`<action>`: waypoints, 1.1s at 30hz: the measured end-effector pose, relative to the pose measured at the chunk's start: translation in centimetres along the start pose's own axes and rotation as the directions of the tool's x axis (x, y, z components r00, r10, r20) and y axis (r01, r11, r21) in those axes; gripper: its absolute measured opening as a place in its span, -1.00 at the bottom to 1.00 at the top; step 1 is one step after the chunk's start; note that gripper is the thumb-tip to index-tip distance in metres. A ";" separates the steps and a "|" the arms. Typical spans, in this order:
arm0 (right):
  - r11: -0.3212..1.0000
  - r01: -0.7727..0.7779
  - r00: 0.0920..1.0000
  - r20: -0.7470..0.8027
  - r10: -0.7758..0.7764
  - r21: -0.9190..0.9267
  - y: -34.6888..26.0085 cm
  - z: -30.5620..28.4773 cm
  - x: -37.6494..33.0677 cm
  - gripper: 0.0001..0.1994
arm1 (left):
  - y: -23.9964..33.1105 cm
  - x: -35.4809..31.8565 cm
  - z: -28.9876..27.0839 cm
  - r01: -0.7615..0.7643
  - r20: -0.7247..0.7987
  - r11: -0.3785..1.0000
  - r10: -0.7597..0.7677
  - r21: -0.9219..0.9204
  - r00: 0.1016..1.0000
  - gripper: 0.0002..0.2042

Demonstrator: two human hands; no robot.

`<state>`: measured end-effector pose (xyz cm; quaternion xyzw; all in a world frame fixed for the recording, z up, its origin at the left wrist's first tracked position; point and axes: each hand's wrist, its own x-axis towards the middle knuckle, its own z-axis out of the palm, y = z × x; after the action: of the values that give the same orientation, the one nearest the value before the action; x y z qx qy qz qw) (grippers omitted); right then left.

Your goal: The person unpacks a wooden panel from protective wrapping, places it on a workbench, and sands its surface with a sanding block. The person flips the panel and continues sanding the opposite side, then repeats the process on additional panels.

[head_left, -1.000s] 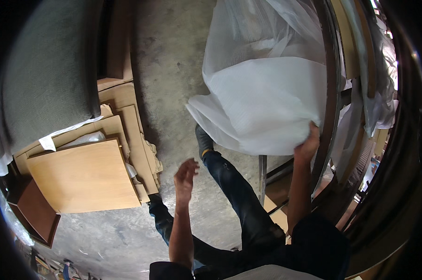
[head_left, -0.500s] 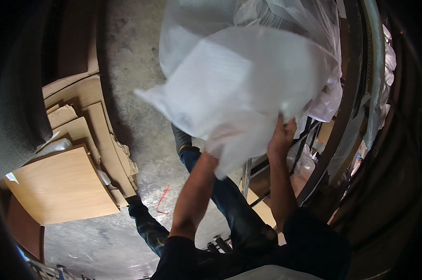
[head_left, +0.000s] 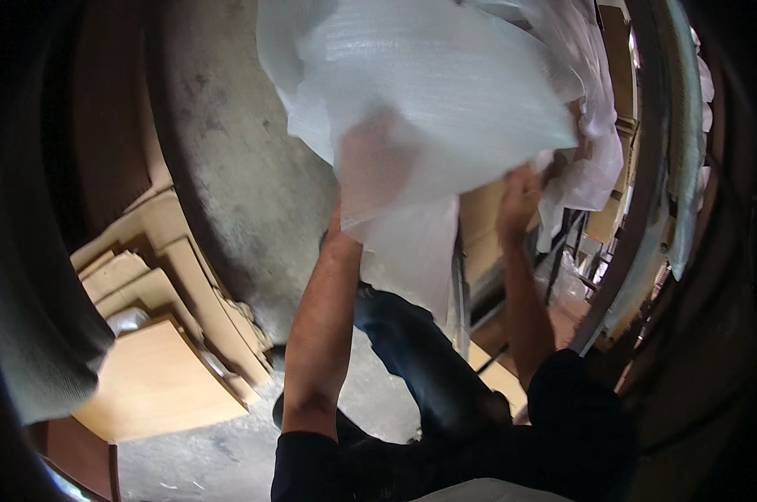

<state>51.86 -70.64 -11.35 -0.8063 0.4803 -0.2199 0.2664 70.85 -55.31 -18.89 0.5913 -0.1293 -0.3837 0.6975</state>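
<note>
A large white translucent foam sheet (head_left: 445, 92) spreads in front of me, its near part hanging down in a loose flap. Underneath it, my left hand (head_left: 380, 155) shows only as a blurred shape through the material, so its fingers are not readable. To the right, my right hand (head_left: 521, 197) is closed at the sheet's right edge, with a bit of white material at its fingertips. More thin clear wrapping (head_left: 592, 159) hangs just beyond that hand.
Flattened cardboard pieces (head_left: 199, 284) and a light wood-coloured board (head_left: 161, 381) lie at the left. A dark grey roll-like form (head_left: 44, 326) stands beside them. On the right, a metal-framed rack (head_left: 462, 293) and a long dark beam (head_left: 617, 284) run along my side. Concrete floor (head_left: 236, 159) lies between.
The foam sheet has shifted and swung round, and its near flap hangs lower. My left hand has moved up and further under the sheet; my right hand has risen slightly. The view has shifted too.
</note>
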 end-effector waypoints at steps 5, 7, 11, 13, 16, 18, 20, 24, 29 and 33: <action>0.987 0.114 0.942 -0.304 -0.144 -0.113 5.1 5.8 9.1 -0.58 | -5.5 4.1 -8.1 0.030 -0.053 0.981 -0.041 -0.192 0.998 -0.68; 0.962 0.169 0.914 -0.333 -0.234 -0.212 7.2 8.1 13.3 -0.57 | -7.3 4.2 -11.1 0.172 -0.058 0.977 -0.181 -0.129 0.982 -0.68; 0.936 0.130 0.909 -0.337 -0.245 -0.328 9.4 8.0 18.2 -0.57 | -8.5 2.7 -14.9 0.375 -0.086 0.927 -0.375 -0.019 0.923 -0.68; 0.915 0.112 0.909 -0.333 -0.252 -0.388 9.9 6.8 19.7 -0.56 | -8.7 2.8 -16.0 0.410 -0.098 0.912 -0.405 0.031 0.909 -0.68; 0.869 0.115 0.901 -0.317 -0.295 -0.482 10.8 5.3 21.8 -0.56 | -9.4 5.4 -18.0 0.325 -0.064 0.932 -0.319 0.161 0.946 -0.67; 0.851 0.148 0.899 -0.290 -0.329 -0.504 11.3 4.5 22.5 -0.56 | -9.9 8.3 -20.2 0.188 -0.022 0.932 -0.191 0.310 0.981 -0.67; 0.838 0.169 0.898 -0.269 -0.347 -0.518 11.8 3.7 22.8 -0.55 | -9.2 10.1 -23.8 0.048 0.021 0.881 -0.065 0.471 0.998 -0.67; 0.806 0.229 0.887 -0.223 -0.403 -0.546 12.9 1.2 22.3 -0.55 | -6.7 7.8 -31.6 -0.025 0.103 0.738 -0.060 0.675 0.993 -0.66; 0.798 0.270 0.866 -0.226 -0.445 -0.538 14.0 -1.4 19.0 -0.54 | -7.1 -0.4 -33.8 0.026 0.079 0.487 -0.195 0.873 0.978 -0.63; 0.786 0.297 0.853 -0.220 -0.474 -0.542 14.7 -1.3 16.2 -0.53 | -6.3 -4.0 -33.6 0.014 0.050 0.183 -0.342 0.983 0.939 -0.60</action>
<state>48.50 -91.22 -18.17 -0.8773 0.3809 -0.2789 -0.0859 87.02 -28.22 -32.59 0.8516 -0.3605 -0.3684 0.0953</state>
